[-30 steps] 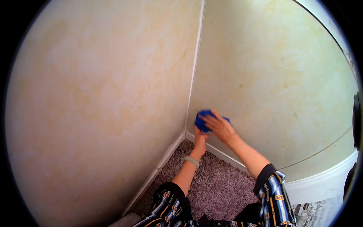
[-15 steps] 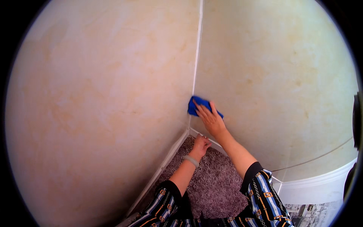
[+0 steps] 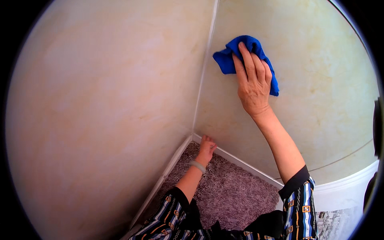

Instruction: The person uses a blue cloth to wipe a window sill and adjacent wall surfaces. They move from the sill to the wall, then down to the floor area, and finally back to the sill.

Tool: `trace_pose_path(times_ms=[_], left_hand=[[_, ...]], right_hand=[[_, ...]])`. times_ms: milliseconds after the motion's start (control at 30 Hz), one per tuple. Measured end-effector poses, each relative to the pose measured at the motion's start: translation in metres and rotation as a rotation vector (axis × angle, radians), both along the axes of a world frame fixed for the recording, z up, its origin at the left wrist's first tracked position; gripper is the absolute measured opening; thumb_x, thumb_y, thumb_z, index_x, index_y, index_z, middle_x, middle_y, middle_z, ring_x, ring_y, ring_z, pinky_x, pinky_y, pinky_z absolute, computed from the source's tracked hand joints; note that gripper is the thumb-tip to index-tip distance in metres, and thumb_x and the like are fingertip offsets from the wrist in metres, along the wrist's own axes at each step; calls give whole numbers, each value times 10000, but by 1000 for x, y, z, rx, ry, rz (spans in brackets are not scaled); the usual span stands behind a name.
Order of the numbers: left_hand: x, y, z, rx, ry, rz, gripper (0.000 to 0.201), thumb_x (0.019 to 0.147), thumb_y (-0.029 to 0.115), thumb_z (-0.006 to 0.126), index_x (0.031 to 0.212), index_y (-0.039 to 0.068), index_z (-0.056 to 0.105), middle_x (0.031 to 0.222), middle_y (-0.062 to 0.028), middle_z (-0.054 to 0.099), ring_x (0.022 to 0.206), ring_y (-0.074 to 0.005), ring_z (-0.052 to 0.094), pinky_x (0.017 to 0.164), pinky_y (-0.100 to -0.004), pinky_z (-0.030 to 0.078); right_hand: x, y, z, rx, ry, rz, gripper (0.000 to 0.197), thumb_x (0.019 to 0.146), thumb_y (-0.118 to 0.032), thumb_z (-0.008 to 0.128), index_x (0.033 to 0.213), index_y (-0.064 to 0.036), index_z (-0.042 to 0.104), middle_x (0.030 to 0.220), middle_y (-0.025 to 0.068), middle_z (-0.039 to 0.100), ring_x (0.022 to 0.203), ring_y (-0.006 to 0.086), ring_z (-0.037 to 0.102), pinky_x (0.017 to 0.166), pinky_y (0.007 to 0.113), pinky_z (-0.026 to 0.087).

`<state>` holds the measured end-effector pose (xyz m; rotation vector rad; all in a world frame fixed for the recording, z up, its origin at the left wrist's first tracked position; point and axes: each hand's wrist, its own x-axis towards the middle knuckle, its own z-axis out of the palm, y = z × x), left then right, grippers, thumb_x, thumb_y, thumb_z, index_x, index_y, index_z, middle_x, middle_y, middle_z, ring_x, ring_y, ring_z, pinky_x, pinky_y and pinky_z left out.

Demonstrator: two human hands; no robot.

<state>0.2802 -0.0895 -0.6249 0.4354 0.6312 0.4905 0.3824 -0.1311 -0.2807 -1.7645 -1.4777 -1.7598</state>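
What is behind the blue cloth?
The mottled wall shows around the blue cloth, under the right hand; the patch directly behind the cloth is covered and cannot be seen.

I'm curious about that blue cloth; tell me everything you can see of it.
The blue cloth is plain and bright, and looks like soft fabric. It is rumpled, with folds along its top, one corner sticking out left and another at lower right. The right hand lies over its middle, seeming to press it against the right-hand wall, right of the white corner trim.
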Motion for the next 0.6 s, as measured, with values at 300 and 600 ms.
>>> trace_pose_path(times_ms=[300, 600], left_hand=[[-4, 1, -1, -75, -97, -46, 966, 715, -150, 452, 1574, 160, 137, 1597, -60, 237, 1440, -273, 307, 1042, -478, 414], [-13, 17, -8, -87, -93, -48, 877, 745, -109, 473, 1533, 204, 249, 1516, -67, 321, 1322, -278, 417, 1027, -500, 441]], right_hand=[[5, -28, -282, -983, 280, -19, 668, 881, -178, 536, 1513, -83, 342, 1578, 3, 314, 1442, 214, 297, 1190, 367, 247], [-1, -24, -102, -570, -32, -217, 655, 875, -290, 592, 1493, -204, 395, 1595, -19, 290, 1433, 196, 311, 1182, 470, 190]])
